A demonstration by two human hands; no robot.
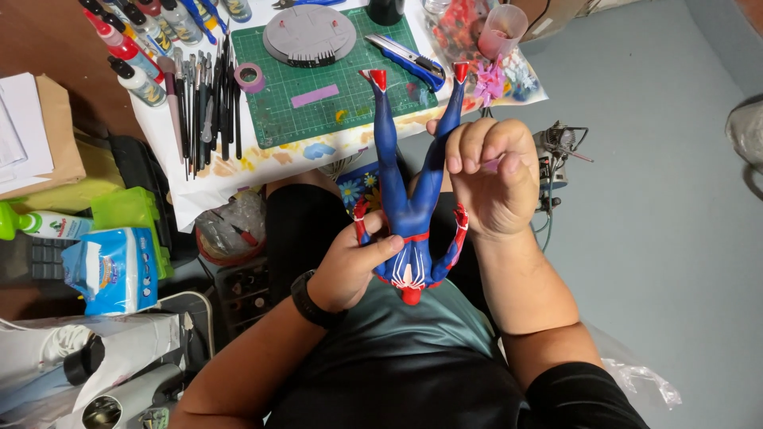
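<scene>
Blue-and-red figure [409, 230] hangs head-down, left hand [350, 266] fingers clamped on its torso, right hand [493, 179] fingers curled together beside its leg; blue-white tissue pack [111, 270] lies far left.

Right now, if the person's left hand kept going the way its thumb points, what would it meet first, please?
The left hand already grips the blue and red figure at the waist; its thumb points across the torso toward the right hand, probably the next thing met, though depth is unclear.
</scene>
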